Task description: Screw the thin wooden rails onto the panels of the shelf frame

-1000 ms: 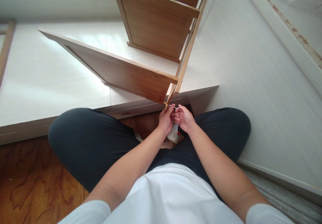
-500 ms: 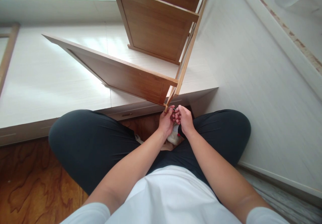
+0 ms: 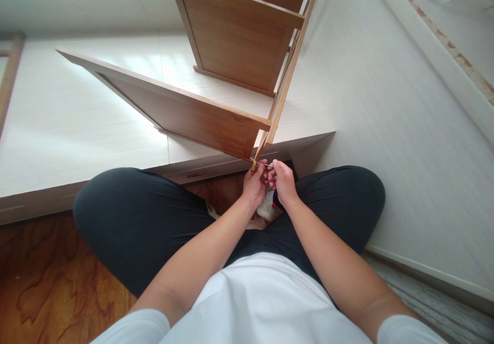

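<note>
A: Wooden shelf unit (image 3: 216,112) is lying on the pale platform (image 3: 77,127); you're working at its nearest corner.
B: Hands?
A: Your left hand (image 3: 253,185) and right hand (image 3: 283,180) are curling together just below that corner, fingers pinching a thin metal tool (image 3: 267,165) whose tip is touching the corner.
B: Rest?
A: White object (image 3: 266,210) below your hands, unclear.

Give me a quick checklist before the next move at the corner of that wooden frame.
1. Left hand at the frame's lower corner: ok.
2. Right hand pinching the thin metal tool: ok.
3. Tool tip seated in a fastener: cannot tell, too small.
4. Wooden frame resting on the white platform: ok.
5. Frame joints tight: cannot tell.
</note>
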Available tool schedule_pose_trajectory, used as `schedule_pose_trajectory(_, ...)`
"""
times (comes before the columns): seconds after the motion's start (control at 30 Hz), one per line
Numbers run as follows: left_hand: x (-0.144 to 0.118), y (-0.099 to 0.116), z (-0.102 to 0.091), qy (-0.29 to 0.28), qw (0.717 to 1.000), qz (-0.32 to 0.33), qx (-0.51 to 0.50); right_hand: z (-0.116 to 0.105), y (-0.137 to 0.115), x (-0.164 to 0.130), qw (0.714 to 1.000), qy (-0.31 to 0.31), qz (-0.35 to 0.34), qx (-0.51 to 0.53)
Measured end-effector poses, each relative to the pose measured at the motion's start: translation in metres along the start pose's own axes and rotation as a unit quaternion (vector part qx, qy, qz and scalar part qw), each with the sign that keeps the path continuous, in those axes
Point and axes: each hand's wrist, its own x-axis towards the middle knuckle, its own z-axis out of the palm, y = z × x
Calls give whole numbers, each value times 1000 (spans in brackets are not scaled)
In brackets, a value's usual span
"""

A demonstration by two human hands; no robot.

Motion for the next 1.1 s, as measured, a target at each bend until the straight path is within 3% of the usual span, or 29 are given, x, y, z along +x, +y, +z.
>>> schedule_pose_trajectory(0.3,0,0,0,23,1000,6,11,-5,-4,6,969,-48,201,134)
schedule_pose_trajectory(0.47,-2,0,0,5,1000,-6,18,-4,-4,5,977,-32,171,119)
schedule_pose_trajectory(0.67,-1,0,0,-9,1000,-5,2,-1,-2,2,996,1,70,59)
schedule_pose_trajectory(0.9,0,0,0,1,999,-22,-25,-2,3,2,999,-2,-23,-33)
schedule_pose_trajectory(1.0,-1,0,0,1,1000,-23,-21,-2,3,2,1000,0,-1,-16)
schedule_pose_trajectory(1.1,-1,1,-1,10,1000,-24,-8,-5,-1,5,992,-17,106,69)
